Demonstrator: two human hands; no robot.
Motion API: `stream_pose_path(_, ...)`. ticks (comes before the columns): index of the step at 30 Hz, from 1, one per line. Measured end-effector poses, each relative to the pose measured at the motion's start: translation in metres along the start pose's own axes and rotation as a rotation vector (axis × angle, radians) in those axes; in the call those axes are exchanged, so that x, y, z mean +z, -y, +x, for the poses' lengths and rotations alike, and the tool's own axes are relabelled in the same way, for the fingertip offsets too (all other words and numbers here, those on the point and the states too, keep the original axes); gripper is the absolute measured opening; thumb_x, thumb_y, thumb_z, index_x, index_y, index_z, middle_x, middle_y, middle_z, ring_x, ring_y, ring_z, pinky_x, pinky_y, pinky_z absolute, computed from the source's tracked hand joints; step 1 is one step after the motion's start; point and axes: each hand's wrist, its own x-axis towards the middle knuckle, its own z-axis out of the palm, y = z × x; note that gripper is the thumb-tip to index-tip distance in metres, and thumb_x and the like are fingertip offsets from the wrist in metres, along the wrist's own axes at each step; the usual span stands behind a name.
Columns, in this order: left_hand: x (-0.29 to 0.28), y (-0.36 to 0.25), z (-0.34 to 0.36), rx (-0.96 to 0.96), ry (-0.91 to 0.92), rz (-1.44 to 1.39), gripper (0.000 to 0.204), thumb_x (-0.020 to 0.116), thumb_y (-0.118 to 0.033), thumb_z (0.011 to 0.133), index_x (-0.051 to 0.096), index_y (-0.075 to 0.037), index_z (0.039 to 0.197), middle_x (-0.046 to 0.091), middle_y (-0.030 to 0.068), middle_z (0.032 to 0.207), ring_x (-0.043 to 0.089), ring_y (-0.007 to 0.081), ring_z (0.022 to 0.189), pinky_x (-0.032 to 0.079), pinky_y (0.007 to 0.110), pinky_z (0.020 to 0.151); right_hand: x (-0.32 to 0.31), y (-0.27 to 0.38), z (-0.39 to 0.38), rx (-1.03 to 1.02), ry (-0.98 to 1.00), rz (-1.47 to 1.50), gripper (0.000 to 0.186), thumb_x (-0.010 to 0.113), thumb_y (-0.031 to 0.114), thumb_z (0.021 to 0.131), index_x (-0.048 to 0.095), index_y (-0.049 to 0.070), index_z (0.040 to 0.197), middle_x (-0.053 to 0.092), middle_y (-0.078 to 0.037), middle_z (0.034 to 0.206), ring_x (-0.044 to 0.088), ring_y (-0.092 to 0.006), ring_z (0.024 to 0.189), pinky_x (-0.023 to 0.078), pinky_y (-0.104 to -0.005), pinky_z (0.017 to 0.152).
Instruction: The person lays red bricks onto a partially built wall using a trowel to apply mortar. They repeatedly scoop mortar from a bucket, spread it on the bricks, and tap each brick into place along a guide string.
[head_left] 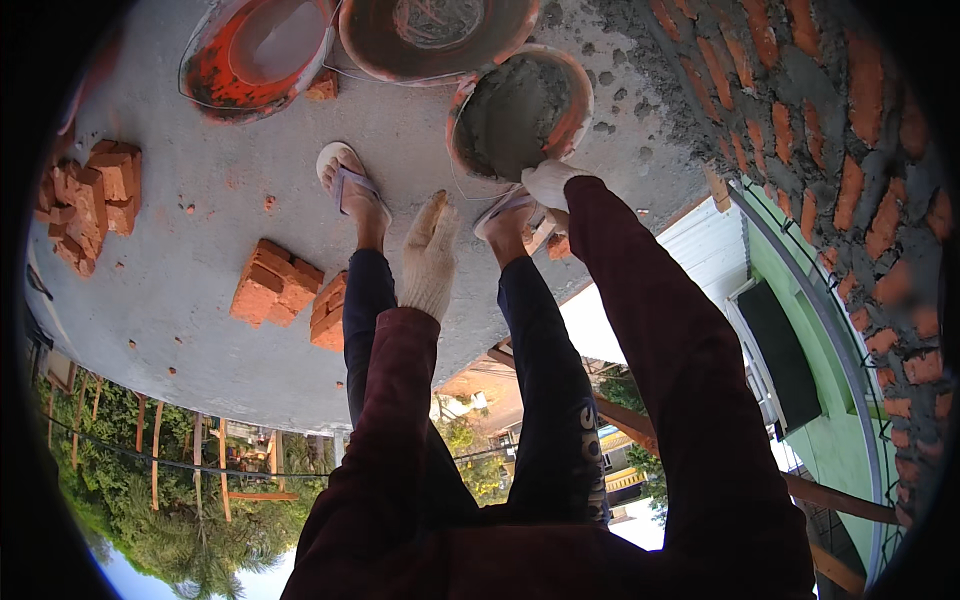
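My right hand (553,184), in a pale knit glove, is closed at the near rim of a round orange pan (583,88). Wet grey mortar (512,112) fills much of that pan. What the fingers grip is hidden behind the hand. My left hand (431,255), gloved too and stained brown along the fingers, hangs between my legs. Its fingers are stretched out, and it holds nothing. My feet in sandals (352,182) stand just short of the pans.
A red pan (208,80) of cloudy water and a large dark pan (365,50) stand at the far side. Bricks lie in stacks at the left (118,180) and nearer (272,285). A brick wall (850,190) with mortar joints rises on the right. Mortar spatters (610,80) dot the floor.
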Motion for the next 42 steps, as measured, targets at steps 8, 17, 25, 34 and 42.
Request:
stream_pose_path(8, -0.009, -0.022, 0.005, 0.016, 0.046, -0.082, 0.056, 0.065, -0.031, 0.103, 0.052, 0.003, 0.146, 0.058, 0.0113, 0.141, 0.053, 0.0175, 0.130, 0.041, 0.030, 0.111, -0.041, 0.043, -0.028, 0.200, 0.008, 0.829, 0.058, 0.039, 0.047, 0.099, 0.066, 0.004, 0.127, 0.072, -0.021, 0.111, 0.066, -0.0383, 0.109, 0.048, -0.0498, 0.096)
stream_pose_path(17, 0.007, -0.020, 0.023, 0.059, -0.018, 0.107, 0.071, 0.066, -0.038, 0.101, 0.042, 0.003, 0.153, 0.051, 0.0206, 0.149, 0.049, 0.0263, 0.139, 0.039, 0.034, 0.114, -0.082, -0.016, -0.058, 0.072, -0.402, -0.645, 0.036, 0.056, 0.020, 0.095, 0.064, -0.001, 0.123, 0.071, -0.025, 0.116, 0.069, -0.0412, 0.111, 0.055, -0.0491, 0.095)
stream_pose_path(25, 0.036, 0.006, 0.109, 0.356, 0.018, 0.577, 0.066, 0.060, -0.041, 0.100, 0.042, -0.012, 0.156, 0.062, 0.0246, 0.136, 0.059, 0.0401, 0.128, 0.047, 0.043, 0.104, -0.088, -0.012, 0.004, 0.093, -0.622, -0.609, 0.035, 0.063, 0.009, 0.092, 0.061, -0.003, 0.125, 0.067, -0.029, 0.124, 0.069, -0.0398, 0.113, 0.060, -0.0484, 0.084)
stream_pose_path(34, 0.032, 0.016, 0.126, 0.215, -0.066, 0.669, 0.041, 0.059, -0.031, 0.101, 0.064, -0.017, 0.139, 0.074, 0.0219, 0.106, 0.071, 0.0388, 0.102, 0.053, 0.042, 0.087, -0.022, -0.023, 0.010, -0.077, -0.242, -0.303, 0.033, 0.066, 0.010, 0.086, 0.063, -0.007, 0.114, 0.069, -0.032, 0.110, 0.070, -0.0410, 0.108, 0.056, -0.0440, 0.092)
stream_pose_path(42, 0.030, 0.028, 0.139, 0.140, -0.033, 0.377, 0.042, 0.060, -0.021, 0.102, 0.062, -0.013, 0.143, 0.071, 0.0072, 0.085, 0.063, 0.0105, 0.073, 0.052, 0.030, 0.069, 0.035, -0.022, 0.035, -0.264, 0.215, 1.033, 0.012, 0.060, 0.011, 0.096, 0.057, 0.002, 0.103, 0.056, -0.005, 0.075, 0.060, -0.0175, 0.059, 0.050, -0.0348, 0.054)
